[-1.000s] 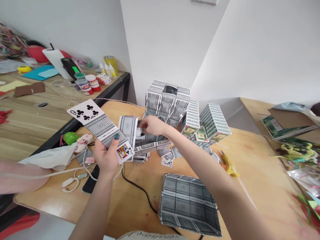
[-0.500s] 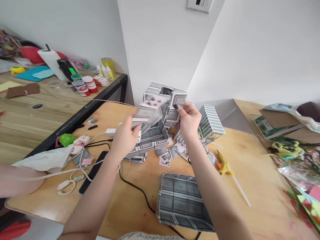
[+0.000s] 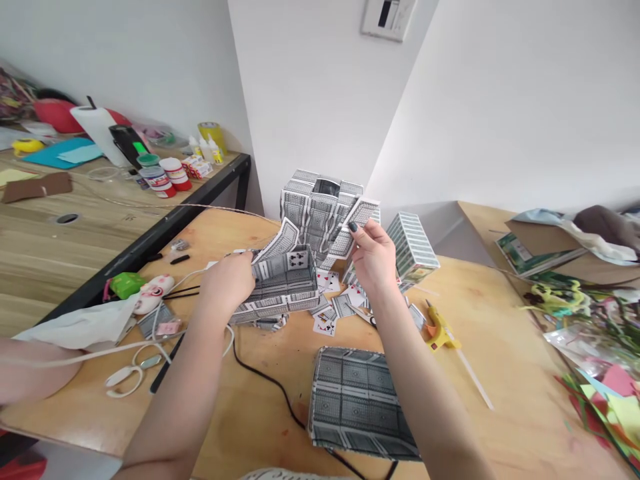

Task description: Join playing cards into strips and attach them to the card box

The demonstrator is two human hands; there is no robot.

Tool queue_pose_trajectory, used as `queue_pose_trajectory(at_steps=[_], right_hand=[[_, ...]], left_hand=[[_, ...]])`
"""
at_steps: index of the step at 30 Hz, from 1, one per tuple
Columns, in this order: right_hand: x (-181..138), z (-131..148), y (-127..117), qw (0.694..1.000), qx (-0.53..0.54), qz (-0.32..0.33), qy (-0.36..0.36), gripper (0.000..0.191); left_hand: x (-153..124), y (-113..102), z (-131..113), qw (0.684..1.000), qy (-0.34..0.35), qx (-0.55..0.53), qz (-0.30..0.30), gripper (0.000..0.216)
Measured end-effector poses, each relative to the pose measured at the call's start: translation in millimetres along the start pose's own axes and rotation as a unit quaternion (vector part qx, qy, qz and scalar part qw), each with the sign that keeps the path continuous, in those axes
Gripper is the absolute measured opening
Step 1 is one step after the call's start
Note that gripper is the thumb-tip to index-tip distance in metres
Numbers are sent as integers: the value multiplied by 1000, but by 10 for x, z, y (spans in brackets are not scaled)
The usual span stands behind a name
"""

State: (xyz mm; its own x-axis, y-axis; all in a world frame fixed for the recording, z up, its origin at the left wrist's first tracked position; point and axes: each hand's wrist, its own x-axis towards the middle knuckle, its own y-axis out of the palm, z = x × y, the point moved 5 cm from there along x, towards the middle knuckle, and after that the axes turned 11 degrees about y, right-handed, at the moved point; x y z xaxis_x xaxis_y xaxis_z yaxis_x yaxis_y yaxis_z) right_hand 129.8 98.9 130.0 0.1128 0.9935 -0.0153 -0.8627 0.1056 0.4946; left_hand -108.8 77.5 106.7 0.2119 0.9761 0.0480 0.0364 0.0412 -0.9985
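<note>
We are holding a card piece (image 3: 369,209) in our right hand (image 3: 374,257); the grip is pinching it, with the thumb pressing on its near face; it is slanting up and to the right, and it is hiding part of the tall card block (image 3: 320,205) from us. Our left hand (image 3: 227,287) is curling at the left end of the open card box (image 3: 277,305); a bent card strip (image 3: 280,241) is rising beside its fingers; the fingertips are hiding, so we are not able to tell if that grip is closing on the strip or just leaning there.

The box is sitting between our two hands; its long side is running mostly left to right, with the right end reaching a bit higher in our view; the left hand is being the nearer one, and the right hand is waiting up and to the right, apart from the box. Inside the box, a card with black clubs (image 3: 299,260) is showing against the back wall.

Loose cards (image 3: 343,306) and scissors (image 3: 371,320) are lying under and near the right hand; a card tray (image 3: 350,400) is resting closer to us on the surface (image 3: 260,427); a yellow glue gun (image 3: 441,331) is lying off to the right.
</note>
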Motion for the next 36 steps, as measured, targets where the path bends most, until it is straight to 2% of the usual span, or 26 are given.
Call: queue_pose_trajectory(at_steps=[3,6,8,11,13,18,22,27,32,36], right_hand=[[-18,-104,98,993,10,74,88,20],[-66,-257,196,975,15,138,176,23],[-109,-347,268,960,17,186,209,26],[-176,-450,363,937,14,261,231,29],[-208,-494,383,927,21,291,238,31],[-275,-535,310,902,66,338,262,35],[-309,-542,220,901,77,333,269,36],[-318,-552,143,906,102,302,277,36],[-364,-538,20,914,85,280,280,35],[-425,-552,-92,912,97,289,276,38]], left_hand=[[-31,-87,-63,993,61,-57,-85,28],[-126,-314,-203,954,135,-174,-201,39],[-177,-425,-325,923,170,-272,-212,49],[-216,-498,-554,898,227,-336,-170,56],[-226,-511,-660,892,249,-339,-168,53],[-238,-481,-724,895,239,-312,-212,26],[-280,-462,-741,895,232,-308,-224,18],[-349,-418,-844,896,264,-297,-201,22],[-394,-374,-979,883,318,-236,-252,18],[-396,-348,-1089,882,346,-181,-264,18]])
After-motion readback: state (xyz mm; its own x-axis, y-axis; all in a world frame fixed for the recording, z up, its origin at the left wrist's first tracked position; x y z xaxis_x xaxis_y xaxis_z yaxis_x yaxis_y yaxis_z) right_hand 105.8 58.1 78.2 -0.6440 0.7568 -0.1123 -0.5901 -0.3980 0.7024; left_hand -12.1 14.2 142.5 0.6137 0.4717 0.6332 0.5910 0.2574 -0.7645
